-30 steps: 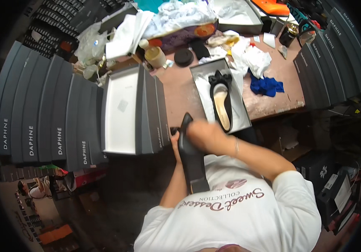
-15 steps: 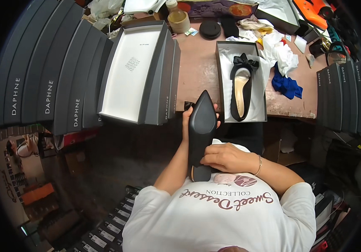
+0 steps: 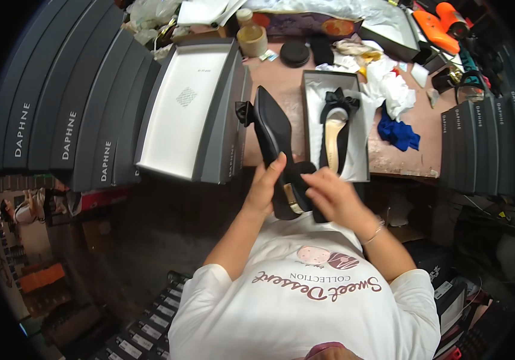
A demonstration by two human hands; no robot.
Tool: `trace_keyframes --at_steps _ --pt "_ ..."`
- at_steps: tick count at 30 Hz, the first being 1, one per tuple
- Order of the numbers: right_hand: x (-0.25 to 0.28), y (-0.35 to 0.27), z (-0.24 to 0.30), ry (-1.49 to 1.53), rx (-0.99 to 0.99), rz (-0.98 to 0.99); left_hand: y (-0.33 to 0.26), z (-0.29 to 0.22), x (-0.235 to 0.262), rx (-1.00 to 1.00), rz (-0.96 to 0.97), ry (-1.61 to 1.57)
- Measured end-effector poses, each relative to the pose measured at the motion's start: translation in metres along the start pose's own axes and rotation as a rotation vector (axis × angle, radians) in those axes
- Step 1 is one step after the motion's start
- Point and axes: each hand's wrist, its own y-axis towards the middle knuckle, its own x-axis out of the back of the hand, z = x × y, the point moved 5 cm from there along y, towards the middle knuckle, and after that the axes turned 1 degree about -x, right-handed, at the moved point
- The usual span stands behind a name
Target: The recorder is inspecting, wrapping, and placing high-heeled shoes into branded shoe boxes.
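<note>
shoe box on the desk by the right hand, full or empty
Partly full: the open shoe box holds one black bow shoe on white paper; both hands hold the other shoe.

I see shoe (image 3: 274,144) between left hand (image 3: 264,189) and right hand (image 3: 332,195). Open box (image 3: 336,123) with second shoe (image 3: 333,129) just beyond right hand. Box lid (image 3: 192,111) left of left hand. Cloth (image 3: 398,133) right of box.
</note>
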Motion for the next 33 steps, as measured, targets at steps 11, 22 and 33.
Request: trace_keyframes --at_steps 11,22,33 --pt "-0.011 -0.007 0.008 -0.536 0.126 -0.107 0.028 -0.015 -0.015 -0.279 -0.112 0.464" --pt "-0.003 -0.011 0.006 -0.594 0.303 -0.195 0.03 -0.031 -0.037 -0.36 -0.084 0.379" --pt "0.023 -0.018 0.024 -0.414 0.547 -0.209 0.033 0.02 -0.041 0.264 0.433 -0.646"
